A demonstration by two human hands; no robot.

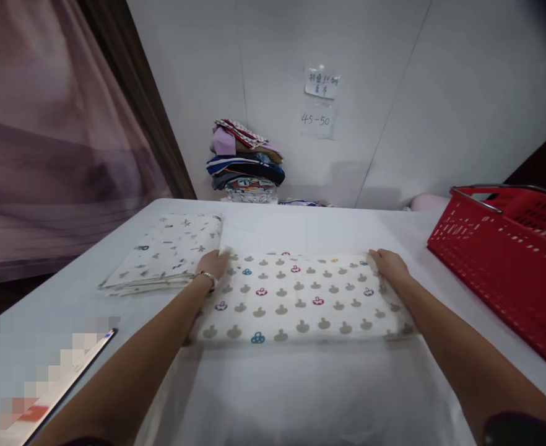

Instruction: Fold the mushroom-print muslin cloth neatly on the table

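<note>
Nearest, at seven o'clock: the edge of a flat board (75, 371), mostly blurred out, parked at the table's corner, clear of the working space. Reaching in from five and seven o'clock, two bare forearms over the white table (301, 396).

Dead centre, beyond a bare strip of tabletop: the patterned cloth (296, 303), folded to a neat rectangle, long side square to the near table edge, lying flat. Planted on its far corner at eleven o'clock, the left hand (213, 265), bracelet (207, 277) at the wrist. On the far corner at one o'clock, the right hand (389, 265). Both laid palm-down, fingers stretched out and held together, closed around nothing as far as visible. Fingertips right at the far edge; no telling about a curl under it. Probably pressed this way to keep the layers flat and the corners matched.

Just beside the left hand, at ten o'clock: a second folded cloth (166, 251) in a similar print, set slightly askew, near the centre one but not under it. At three o'clock, well apart: a red basket (509, 260), wire handle resting on the rim, mouth open toward the arms.

Far off at twelve o'clock, against the wall: a pile of clothes (245, 161), stacked out of the way. Higher, toward one o'clock, paper notes (322, 83) stuck to the wall. At nine o'clock, a curtain (45, 124).
</note>
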